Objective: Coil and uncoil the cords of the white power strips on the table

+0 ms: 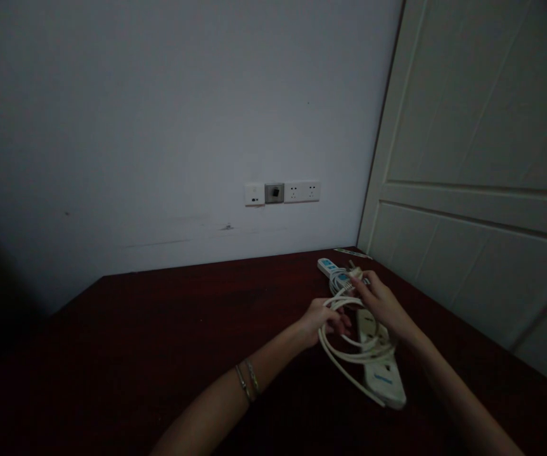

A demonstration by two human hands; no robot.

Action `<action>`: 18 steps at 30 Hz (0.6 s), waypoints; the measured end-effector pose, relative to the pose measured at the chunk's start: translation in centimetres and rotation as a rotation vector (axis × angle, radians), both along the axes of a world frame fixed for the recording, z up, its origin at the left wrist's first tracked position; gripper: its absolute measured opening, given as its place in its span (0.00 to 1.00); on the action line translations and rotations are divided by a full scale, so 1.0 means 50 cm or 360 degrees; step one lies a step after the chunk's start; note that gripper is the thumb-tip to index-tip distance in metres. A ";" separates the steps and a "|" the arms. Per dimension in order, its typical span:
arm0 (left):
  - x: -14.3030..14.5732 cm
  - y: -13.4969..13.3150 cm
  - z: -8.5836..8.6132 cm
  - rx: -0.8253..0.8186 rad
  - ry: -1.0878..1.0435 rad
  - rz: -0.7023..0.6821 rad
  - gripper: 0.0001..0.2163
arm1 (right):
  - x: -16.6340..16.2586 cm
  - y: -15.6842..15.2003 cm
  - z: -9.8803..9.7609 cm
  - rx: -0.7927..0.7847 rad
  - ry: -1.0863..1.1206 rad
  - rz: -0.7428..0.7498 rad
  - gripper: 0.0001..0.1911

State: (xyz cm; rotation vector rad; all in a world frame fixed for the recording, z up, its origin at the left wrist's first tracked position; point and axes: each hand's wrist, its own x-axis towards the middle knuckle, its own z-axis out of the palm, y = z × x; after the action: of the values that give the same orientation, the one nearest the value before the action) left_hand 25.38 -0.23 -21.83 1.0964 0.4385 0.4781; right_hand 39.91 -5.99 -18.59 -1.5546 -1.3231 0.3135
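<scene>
My left hand (324,320) is closed around the looped white cord (344,358) of a power strip. Between the fingers of my right hand (381,303) is the plug (356,273) at the end of that cord, its prongs pointing up and away. Under the loops lies the white power strip (385,383), sloping toward me on the dark red tabletop, with part of it hidden by the cord and my right hand. Just beyond my hands rests a second, white and blue power strip (326,266), its own cord coiled around it.
The dark red tabletop (182,323) meets a pale wall (182,114). On the wall sit white socket plates (302,192) and a grey plate (274,193) with a black piece. A white panelled door (468,139) borders the right side. A thin patterned strip (352,253) lies at the back corner.
</scene>
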 end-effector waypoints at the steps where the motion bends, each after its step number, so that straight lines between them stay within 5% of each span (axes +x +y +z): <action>1: -0.007 0.004 -0.005 -0.0028 -0.0027 0.0028 0.14 | -0.006 0.008 0.001 0.0037 -0.0059 -0.0030 0.20; 4: -0.024 0.013 -0.016 -0.0119 -0.0109 0.0107 0.14 | -0.023 0.033 0.001 0.0092 -0.0002 -0.0065 0.21; 14: -0.058 0.033 -0.018 -0.0237 -0.0111 0.0044 0.12 | -0.055 0.056 -0.012 0.0189 0.0969 0.0133 0.24; 18: -0.050 0.036 -0.025 -0.0142 -0.0110 0.0266 0.10 | -0.056 0.049 -0.006 0.0212 0.0981 0.0163 0.25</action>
State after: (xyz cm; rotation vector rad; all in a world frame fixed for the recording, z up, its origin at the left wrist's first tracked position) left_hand 22.90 1.59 -23.10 0.9583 0.4884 0.6361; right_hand 37.12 -3.54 -18.89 -1.1476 -0.9128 0.6919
